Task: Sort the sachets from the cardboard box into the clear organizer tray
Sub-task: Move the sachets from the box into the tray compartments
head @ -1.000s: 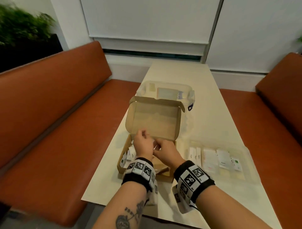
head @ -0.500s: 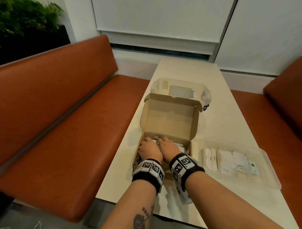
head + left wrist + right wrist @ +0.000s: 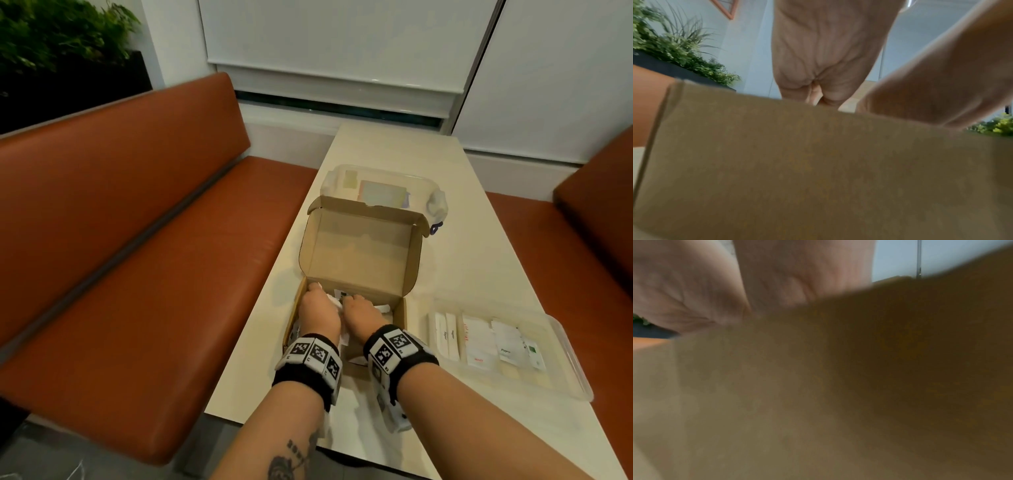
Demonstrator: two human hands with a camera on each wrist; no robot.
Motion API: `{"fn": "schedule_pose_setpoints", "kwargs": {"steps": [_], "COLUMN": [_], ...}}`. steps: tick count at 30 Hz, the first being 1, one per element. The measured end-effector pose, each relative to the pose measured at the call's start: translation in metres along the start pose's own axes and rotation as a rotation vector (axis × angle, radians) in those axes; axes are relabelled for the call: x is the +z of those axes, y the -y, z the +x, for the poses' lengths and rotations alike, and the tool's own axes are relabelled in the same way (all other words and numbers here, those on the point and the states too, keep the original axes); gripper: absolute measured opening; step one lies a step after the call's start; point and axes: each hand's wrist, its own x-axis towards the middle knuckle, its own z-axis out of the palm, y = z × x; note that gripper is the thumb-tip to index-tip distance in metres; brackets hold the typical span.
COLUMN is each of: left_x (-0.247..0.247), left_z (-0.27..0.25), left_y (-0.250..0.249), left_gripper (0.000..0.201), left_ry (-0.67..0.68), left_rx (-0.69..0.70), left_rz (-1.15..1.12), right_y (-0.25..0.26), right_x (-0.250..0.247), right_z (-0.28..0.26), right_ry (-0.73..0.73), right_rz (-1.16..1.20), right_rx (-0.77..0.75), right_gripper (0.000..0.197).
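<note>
The job looks partly done: some sachets (image 3: 479, 342) already lie in rows in the clear organizer tray (image 3: 568, 359) at the lower right of the head picture, and more white sachets (image 3: 334, 301) still sit in the open cardboard box (image 3: 359, 253) in the middle. Both hands are down inside the box, the left hand (image 3: 317, 313) and the right hand (image 3: 363, 315) side by side, touching the white packets. I cannot tell if the fingers are spread or pinching one, because the box wall hides them in both wrist pictures.

Brown cardboard box (image 3: 359, 253), white sachets (image 3: 479, 339), rust-orange bench (image 3: 137, 240)
</note>
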Motion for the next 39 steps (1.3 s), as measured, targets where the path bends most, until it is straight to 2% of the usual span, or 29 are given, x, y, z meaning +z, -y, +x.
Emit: {"fn": "schedule_pose_setpoints", "kwargs": {"steps": [3,7,12,17,20,23,25,30,34,36,39], "left_x": [-0.006,-0.008,0.006,0.031,0.052,0.074,0.089,0.118,0.131,0.136,0.137], "left_z": [0.0,-0.003,-0.009,-0.02,-0.034,-0.05,-0.057,-0.064,-0.067,-0.066,-0.067], "left_y": [-0.007,-0.023,-0.046,-0.075,-0.099,-0.122,-0.132,-0.15,-0.161,-0.163,-0.163], "left_gripper": [0.037,0.05,0.048,0.034,0.034,0.033,0.036,0.04,0.037,0.032,0.016], "left_ry": [-0.012,-0.01,0.041,0.192,0.368,0.533,0.598,0.555,0.433,0.397,0.402], "left_rx": [-0.009,0.006,-0.03,-0.025,0.015,0.003,0.003,0.017,0.022,-0.003,-0.003], "left_rz": [-0.187,-0.228,-0.475,-0.703,-0.804,-0.838,-0.82,-0.758,-0.768,-0.829,-0.901], "right_y": [-0.006,-0.017,-0.032,-0.061,-0.088,-0.118,-0.137,-0.178,-0.202,-0.211,-0.226], "right_x": [-0.008,-0.021,-0.036,-0.046,-0.048,-0.048,-0.048,-0.049,-0.049,-0.052,-0.056], "right_z": [-0.005,-0.017,-0.031,-0.047,-0.062,-0.08,-0.09,-0.106,-0.117,-0.123,-0.13], "right_ry": [-0.068,-0.211,-0.363,-0.484,-0.537,-0.567,-0.551,-0.497,-0.569,-0.581,-0.506], "right_rz": [0.169,0.397,0.613,0.659,0.696,0.707,0.681,0.724,0.797,0.84,0.925], "right_rx": [0.031,0.004,-0.029,0.007,0.048,0.06,0.089,0.181,0.204,0.203,0.176], "right_gripper": [0.024,0.02,0.018,0.018,0.021,0.028,0.034,0.041,0.035,0.032,0.03]}}
